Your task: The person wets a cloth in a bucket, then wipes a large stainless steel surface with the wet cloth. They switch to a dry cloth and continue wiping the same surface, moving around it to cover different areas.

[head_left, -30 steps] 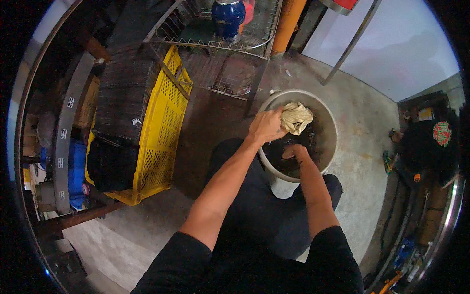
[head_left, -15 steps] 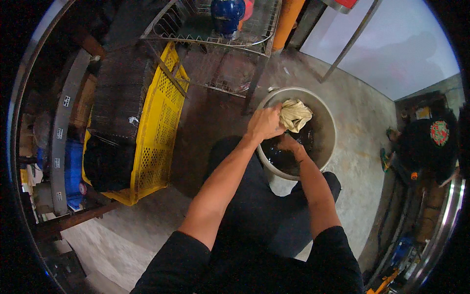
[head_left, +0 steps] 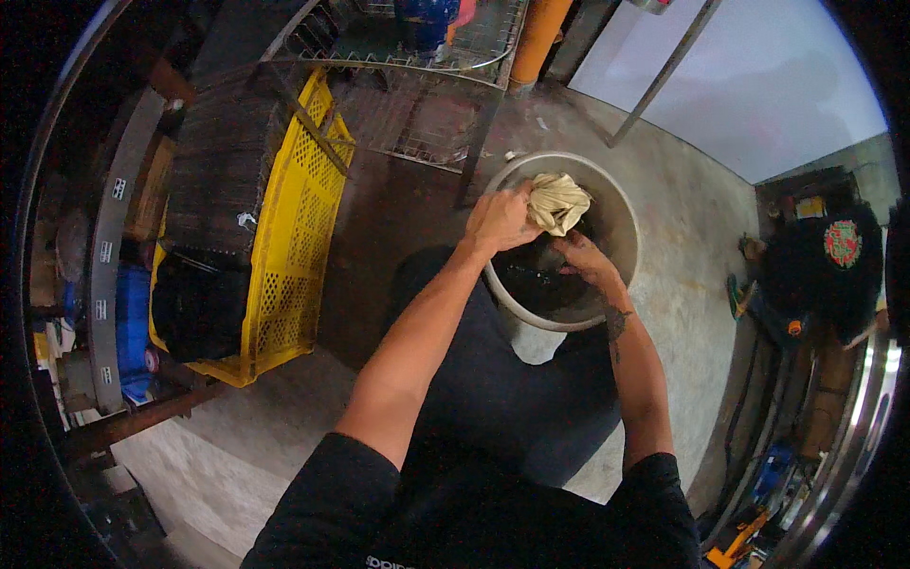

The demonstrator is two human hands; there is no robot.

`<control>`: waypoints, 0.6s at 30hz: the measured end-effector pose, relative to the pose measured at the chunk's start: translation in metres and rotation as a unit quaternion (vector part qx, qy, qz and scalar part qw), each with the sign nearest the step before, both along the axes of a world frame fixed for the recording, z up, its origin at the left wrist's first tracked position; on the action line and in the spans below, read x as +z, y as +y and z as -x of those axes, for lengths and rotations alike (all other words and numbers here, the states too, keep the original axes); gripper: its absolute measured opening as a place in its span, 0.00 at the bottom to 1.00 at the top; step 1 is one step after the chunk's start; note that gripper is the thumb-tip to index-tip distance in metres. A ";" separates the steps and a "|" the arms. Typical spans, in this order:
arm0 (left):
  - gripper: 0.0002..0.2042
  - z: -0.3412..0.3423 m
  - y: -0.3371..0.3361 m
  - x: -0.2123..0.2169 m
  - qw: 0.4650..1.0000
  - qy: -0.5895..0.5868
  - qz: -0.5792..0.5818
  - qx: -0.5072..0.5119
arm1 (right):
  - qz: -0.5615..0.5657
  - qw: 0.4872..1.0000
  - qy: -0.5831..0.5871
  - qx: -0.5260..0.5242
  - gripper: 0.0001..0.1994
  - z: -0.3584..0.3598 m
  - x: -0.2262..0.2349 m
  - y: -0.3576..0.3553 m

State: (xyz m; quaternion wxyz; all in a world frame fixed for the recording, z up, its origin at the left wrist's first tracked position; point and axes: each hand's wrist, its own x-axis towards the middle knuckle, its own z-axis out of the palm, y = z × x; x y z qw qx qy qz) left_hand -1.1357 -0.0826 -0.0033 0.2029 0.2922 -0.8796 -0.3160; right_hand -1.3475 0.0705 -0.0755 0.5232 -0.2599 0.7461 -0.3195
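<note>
A large round pale metal tub (head_left: 624, 223) stands on the floor between my knees, with something dark and glinting inside it. Over its far left part, my left hand (head_left: 498, 220) grips a crumpled beige cloth (head_left: 559, 202) at its left side. Just below the cloth, inside the rim, is my right hand (head_left: 590, 262), its fingers curled together. Whatever those fingers hold is too small or hidden to make out. The dark contents lie beneath both hands.
A yellow perforated crate (head_left: 289, 256) holding dark stacked material stands at left. Beyond the tub is a wire rack (head_left: 493, 71) with a blue container (head_left: 427, 21), beside an orange post (head_left: 540, 43). A dark garment (head_left: 820, 270) with a red-green emblem is at right.
My right hand has risen from deep in the tub toward the cloth. The left hand keeps its grip on the cloth. The whole view has shifted slightly.
</note>
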 end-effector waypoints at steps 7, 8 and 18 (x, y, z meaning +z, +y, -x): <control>0.35 0.007 0.005 0.010 1.000 -0.022 -0.020 0.000 | 0.148 0.943 -0.286 -0.085 0.22 0.026 0.030 0.011; 0.36 0.004 0.004 0.010 0.999 -0.021 -0.023 0.005 | 0.149 0.930 -0.308 -0.131 0.21 0.020 0.036 0.009; 0.37 0.003 0.005 0.010 0.997 -0.071 0.006 0.007 | 0.226 0.911 -0.288 -0.189 0.20 0.017 0.010 0.019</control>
